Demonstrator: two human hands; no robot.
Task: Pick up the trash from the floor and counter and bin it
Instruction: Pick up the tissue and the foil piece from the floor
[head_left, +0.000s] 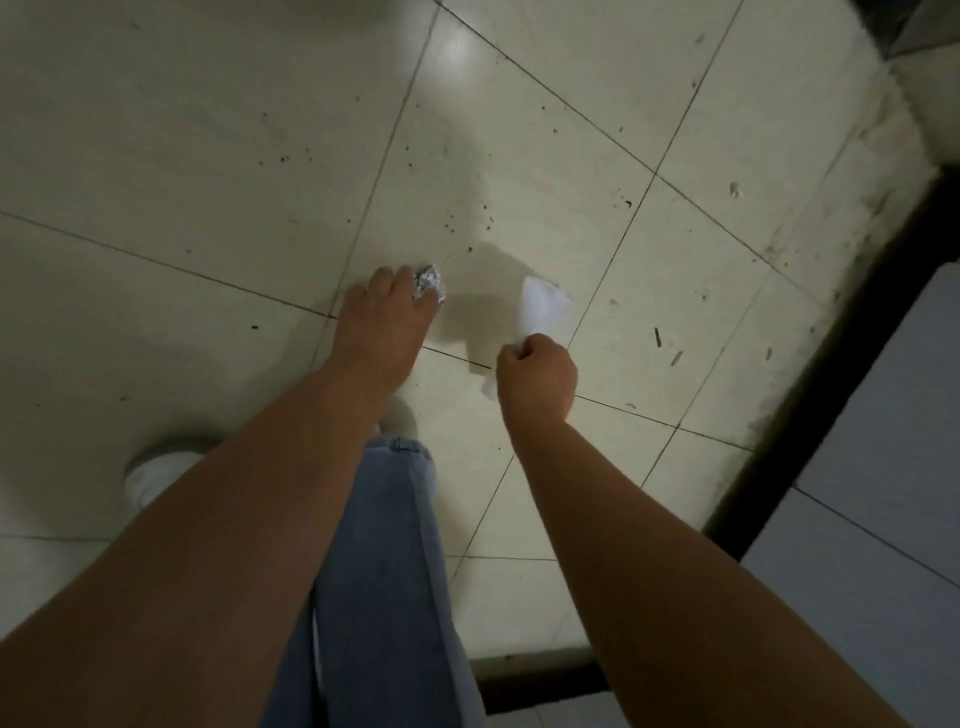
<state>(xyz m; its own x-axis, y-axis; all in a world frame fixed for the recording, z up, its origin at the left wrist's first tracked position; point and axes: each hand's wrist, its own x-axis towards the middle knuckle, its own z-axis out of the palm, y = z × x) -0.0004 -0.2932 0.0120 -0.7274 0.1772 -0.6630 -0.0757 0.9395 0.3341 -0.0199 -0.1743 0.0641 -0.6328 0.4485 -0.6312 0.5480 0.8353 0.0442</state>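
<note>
You were bending over the tiled floor (208, 156), and both of your bare arms reached down in front of you. Your left hand (384, 322) was low at the floor, and its fingers (402, 278) were curled on a crumpled ball of foil (430, 288). The ball showed just past the fingertips, on the right side of the hand. I could not tell whether the ball was already lifted or was lying on the tile, because the hand covered its lower part.

Your right hand (537, 371) was closed into a fist around a white piece of paper (543, 306). One end of the paper stood up above the fist, and a smaller end came out below it on the left side. The paper was held above the floor and threw a soft shadow on the tile between your two hands.

The floor was pale, with dark joints and many small dark specks. Your leg in blue jeans (384, 545) was under your arms, and a white shoe (156, 475) showed on the left. A dark strip (831, 374) ran along the floor on the right, next to a grey-white surface (893, 441).
</note>
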